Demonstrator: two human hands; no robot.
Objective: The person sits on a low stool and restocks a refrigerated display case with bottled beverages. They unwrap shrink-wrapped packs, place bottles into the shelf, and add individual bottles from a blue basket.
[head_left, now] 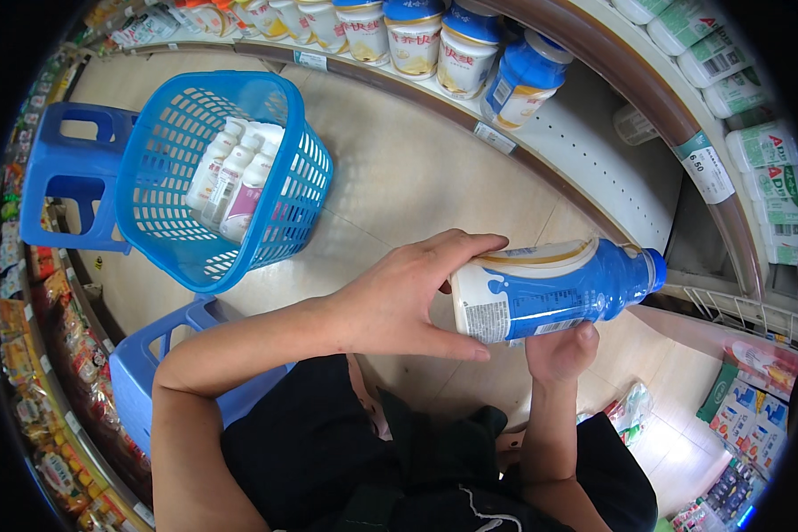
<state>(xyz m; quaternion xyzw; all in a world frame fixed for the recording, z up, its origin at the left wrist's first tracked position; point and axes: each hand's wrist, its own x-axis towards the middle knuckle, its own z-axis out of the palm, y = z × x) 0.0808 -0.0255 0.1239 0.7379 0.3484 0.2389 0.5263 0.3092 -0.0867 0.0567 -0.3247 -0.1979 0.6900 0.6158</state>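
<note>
Currently both hands are holding one large blue and white bottle (pixel 554 291) on its side, above the floor (pixel 399 177) and in front of the lower shelf (pixel 594 151). The cap is pointing right, toward the shelf; the base is facing the left hand (pixel 399 301).

Left hand: fingers (pixel 457 244) are spreading wide over the base end, with the upper ones lying along the top edge and the thumb running beneath the bottom corner. It is cupping the bottle's end rather than pinching it.

Right hand (pixel 559 353): it is coming up from below and supporting the underside near the middle. The fingers are mostly hidden behind the bottle, so how far they are curling round cannot be told; contact looks firm.

Judgement on handling: the bottle looks heavy and smooth, so keeping the lower hand under the middle while the left hand is steadying the base seems the safer way to be turning or moving it. Tilting the cap end down without that support could be letting it slip.

Nearby: a blue basket (pixel 301 177) is sitting on a blue stool (pixel 71 168), well apart to the left, carrying several small white bottles (pixel 230 177). More large bottles (pixel 470 44) are standing along the upper shelf.
</note>
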